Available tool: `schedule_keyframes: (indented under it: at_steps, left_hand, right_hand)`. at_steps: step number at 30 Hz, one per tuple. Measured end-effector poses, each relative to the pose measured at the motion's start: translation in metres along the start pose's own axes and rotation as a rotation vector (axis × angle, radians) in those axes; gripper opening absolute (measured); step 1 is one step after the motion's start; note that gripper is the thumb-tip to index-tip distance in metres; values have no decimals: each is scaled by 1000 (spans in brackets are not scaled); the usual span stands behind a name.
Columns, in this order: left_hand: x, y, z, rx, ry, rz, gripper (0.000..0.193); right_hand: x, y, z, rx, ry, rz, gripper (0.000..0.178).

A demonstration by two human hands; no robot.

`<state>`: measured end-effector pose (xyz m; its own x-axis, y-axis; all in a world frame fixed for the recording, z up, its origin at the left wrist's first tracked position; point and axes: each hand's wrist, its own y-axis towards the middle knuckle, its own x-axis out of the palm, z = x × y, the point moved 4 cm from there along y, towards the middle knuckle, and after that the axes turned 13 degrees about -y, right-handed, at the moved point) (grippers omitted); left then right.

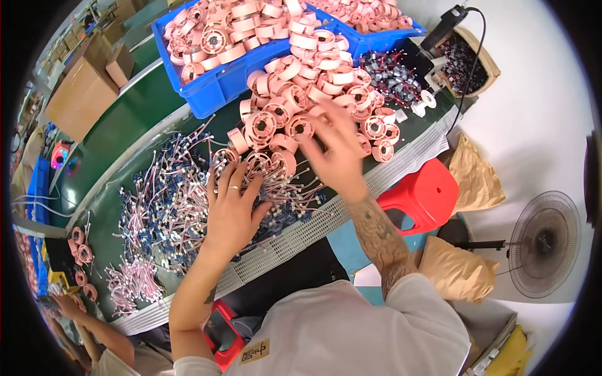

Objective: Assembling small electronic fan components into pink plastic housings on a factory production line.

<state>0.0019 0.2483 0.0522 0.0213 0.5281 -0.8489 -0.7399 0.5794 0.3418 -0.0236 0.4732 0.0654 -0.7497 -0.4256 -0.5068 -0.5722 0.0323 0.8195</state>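
My left hand (233,203) lies over the near edge of the pile, fingers apart. Its fingertips reach a pink plastic ring housing (258,164) and the white connector wires beside it. My right hand (335,153), a little blurred, is over the heap of pink ring housings (295,97), with its fingers stretched apart. Close to its thumb and fingertips sits another ring housing (300,127) with a dark centre; I cannot tell whether they touch. Left of and below my left hand spreads a tangle of small blue circuit boards with thin wires (166,194).
Blue bins (219,88) full of pink housings stand at the back. Small motors with wires (392,78) lie at the back right. A white perforated strip (282,241) edges the bench. A red stool (426,194) and a fan (544,244) are at right; a co-worker's arm (94,329) shows lower left.
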Motion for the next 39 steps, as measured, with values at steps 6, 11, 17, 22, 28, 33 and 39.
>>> schedule_keyframes:
  at_steps: [6, 11, 17, 22, 28, 33, 39]
  left_hand:
    - [0, -3, -3, -6, -3, 12, 52]
    - [0, -4, -3, -38, -34, 15, 52]
    - [1, -5, -1, -34, -59, 14, 53]
    - [0, -5, 16, -23, -1, 83, 56]
    - [15, -4, 30, 99, -27, 44, 55]
    - [10, 0, 29, 142, -80, -5, 51]
    - [-4, -2, 13, 155, -212, 81, 38]
  right_hand:
    - [-58, -65, 94, 639, -211, 196, 68]
    - [-15, -57, 87, 454, -69, -78, 74]
    - [22, -24, 28, 250, -20, -83, 69]
    - [45, -5, 0, 120, -125, -100, 57]
    - [59, 18, -28, 2, -298, -136, 54]
    - [92, 38, -43, -136, -178, -194, 36]
    - [105, 56, -69, -253, 169, -242, 21]
